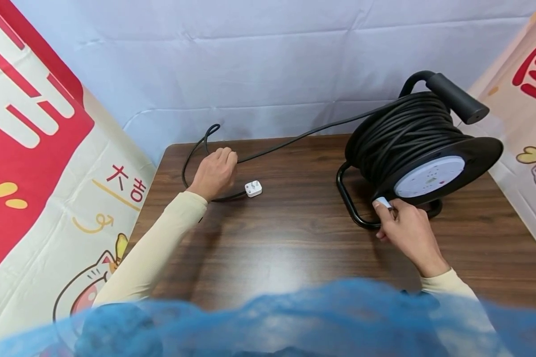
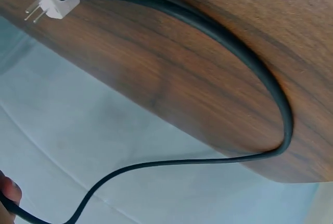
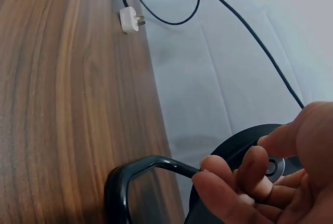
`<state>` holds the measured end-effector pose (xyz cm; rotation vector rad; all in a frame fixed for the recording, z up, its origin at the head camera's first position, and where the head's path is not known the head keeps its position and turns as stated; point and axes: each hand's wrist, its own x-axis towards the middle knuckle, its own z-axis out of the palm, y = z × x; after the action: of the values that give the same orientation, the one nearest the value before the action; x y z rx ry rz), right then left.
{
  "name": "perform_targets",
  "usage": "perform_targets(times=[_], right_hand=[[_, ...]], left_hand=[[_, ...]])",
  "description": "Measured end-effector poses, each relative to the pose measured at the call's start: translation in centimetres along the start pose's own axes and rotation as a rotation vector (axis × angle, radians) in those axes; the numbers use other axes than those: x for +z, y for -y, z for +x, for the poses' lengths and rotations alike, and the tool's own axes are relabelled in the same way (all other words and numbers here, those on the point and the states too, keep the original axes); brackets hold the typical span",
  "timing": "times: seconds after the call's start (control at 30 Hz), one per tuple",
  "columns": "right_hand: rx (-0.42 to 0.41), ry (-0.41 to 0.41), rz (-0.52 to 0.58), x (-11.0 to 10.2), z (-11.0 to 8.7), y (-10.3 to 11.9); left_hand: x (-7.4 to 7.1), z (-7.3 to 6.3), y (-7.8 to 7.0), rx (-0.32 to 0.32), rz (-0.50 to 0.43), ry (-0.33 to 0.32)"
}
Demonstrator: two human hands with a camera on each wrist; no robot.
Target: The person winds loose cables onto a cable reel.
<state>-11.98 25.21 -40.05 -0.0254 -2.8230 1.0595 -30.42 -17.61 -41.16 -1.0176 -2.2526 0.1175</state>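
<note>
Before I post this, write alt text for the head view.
A person's left hand holds the black cable of an extension-cord reel, while the right hand pinches a small white part by the reel's rim. A white power plug lies on the wood-grain table.

Wood-grain tabletop beneath left hand and right hand, light glare between. Creased pale cloth beyond both. Red-and-cream printed panel left of left hand; second printed panel right of right.
</note>
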Motion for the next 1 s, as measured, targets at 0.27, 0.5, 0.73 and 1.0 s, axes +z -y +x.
perform_targets(times=[0.27,0.5,0.73,1.0], right_hand=[[-0.019,-0.036,-0.005,-0.3,0.2,0.9],[-0.021,-0.046,0.003,-0.8,0.2,1.4],[-0.026,-0.069,0.031,-1.1,0.1,1.9],[-0.014,-0.102,0.08,-1.7,0.2,2.4]], left_hand=[[0.0,0.0,-0.3,0.003,0.002,0.0],[-0.1,0.0,-0.8,0.019,-0.012,-0.001],[-0.2,0.4,-1.1,0.024,-0.019,0.004],[-0.3,0.6,-1.3,0.033,-0.004,-0.019]])
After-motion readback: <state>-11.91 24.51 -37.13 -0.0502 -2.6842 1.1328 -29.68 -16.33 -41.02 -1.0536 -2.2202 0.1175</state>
